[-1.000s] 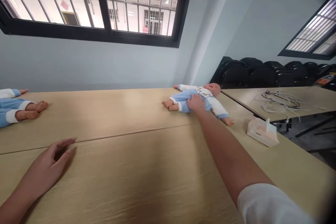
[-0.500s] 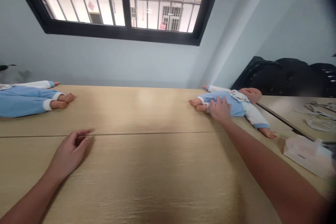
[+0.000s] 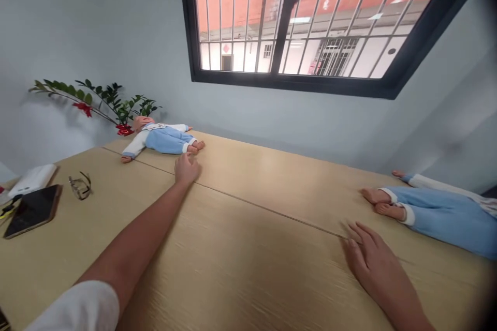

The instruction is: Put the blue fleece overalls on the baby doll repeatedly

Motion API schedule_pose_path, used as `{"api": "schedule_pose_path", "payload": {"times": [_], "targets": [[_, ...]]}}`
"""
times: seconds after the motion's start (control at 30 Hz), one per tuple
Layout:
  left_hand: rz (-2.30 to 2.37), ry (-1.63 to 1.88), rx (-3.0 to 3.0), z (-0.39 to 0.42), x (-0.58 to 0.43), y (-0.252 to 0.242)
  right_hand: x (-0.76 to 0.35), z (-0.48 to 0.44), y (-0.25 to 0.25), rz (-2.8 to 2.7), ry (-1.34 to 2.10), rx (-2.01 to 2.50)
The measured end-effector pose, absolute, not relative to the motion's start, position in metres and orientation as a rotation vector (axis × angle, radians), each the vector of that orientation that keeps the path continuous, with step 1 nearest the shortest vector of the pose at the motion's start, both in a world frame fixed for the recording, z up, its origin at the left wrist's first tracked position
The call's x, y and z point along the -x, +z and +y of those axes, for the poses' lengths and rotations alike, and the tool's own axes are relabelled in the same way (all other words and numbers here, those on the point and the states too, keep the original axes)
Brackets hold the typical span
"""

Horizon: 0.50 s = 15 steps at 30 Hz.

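Left hand (image 3: 187, 169) stretched far, loosely curled, empty, just short of feet of far doll (image 3: 161, 139) lying face-up at bench (image 3: 248, 248) back edge (right hand (image 3: 375, 264) flat, spread, holding nothing, beside near doll (image 3: 435, 209)); best gripped by legs or torso, then slid closer.

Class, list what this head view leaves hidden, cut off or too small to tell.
1. Right doll: head and upper body cut off by the right edge.
2. Left hand: fingertips hidden behind the hand; contact with the left doll cannot be told.
3. Phone: near end cut by the left edge.
4. Glasses: too small for detail.
5. Right hand: palm hidden against the table.
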<state>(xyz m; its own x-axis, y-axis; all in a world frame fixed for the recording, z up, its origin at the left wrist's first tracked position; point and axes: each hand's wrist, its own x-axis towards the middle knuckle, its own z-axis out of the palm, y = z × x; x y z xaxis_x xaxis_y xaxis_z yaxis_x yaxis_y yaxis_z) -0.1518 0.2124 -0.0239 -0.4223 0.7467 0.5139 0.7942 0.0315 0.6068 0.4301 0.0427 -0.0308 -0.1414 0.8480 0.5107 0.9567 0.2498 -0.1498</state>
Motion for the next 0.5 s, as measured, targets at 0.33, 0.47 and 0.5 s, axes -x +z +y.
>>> {"api": "schedule_pose_path", "payload": {"times": [0.33,0.47,0.5], "targets": [[-1.867,-0.926,2.023,0.296,0.215,-0.018,-0.446,0.061,-0.039,-1.933,-0.026,1.782],[-1.806,-0.824,2.073,0.312,0.222,-0.023,-0.464,0.067,-0.053,-1.922,0.005,1.800],[-1.796,-0.804,2.081,0.312,0.223,-0.024,-0.468,0.069,-0.056,-1.926,0.010,1.796]]}}
